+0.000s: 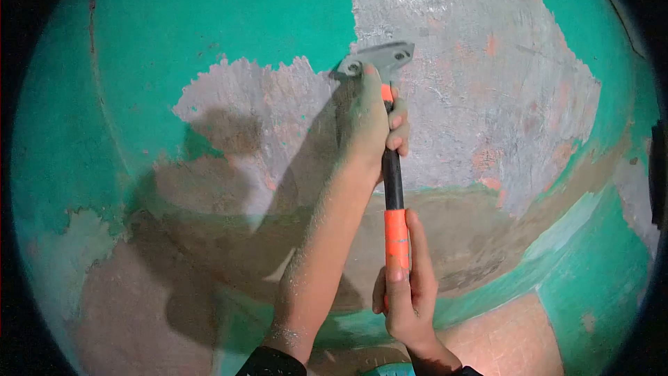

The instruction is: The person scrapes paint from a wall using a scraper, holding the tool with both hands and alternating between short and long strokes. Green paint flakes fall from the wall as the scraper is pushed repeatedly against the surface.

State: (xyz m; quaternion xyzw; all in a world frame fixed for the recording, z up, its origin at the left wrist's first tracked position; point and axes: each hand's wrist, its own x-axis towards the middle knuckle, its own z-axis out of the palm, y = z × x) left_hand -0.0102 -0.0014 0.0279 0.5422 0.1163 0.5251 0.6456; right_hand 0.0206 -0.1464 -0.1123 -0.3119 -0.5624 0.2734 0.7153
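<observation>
A long-handled scraper [394, 179] with a black and orange handle is held upright against the wall. Its grey metal head [379, 59] lies against the left part of the bare grey patch [480, 76], near the green paint's edge. My left hand [372, 122] is closed around the upper handle, with the thumb pressed up onto the head. Lower down, my right hand [410, 296] grips the orange end of the handle. Pale flecks cling to my left forearm [320, 251].
Green paint [223, 14] with ragged edges surrounds the stripped grey area. A brownish ledge or band [445, 237] runs below it. My shadow [188, 251] falls on the left. At the bottom edge, part of a turquoise thing [390, 370] shows.
</observation>
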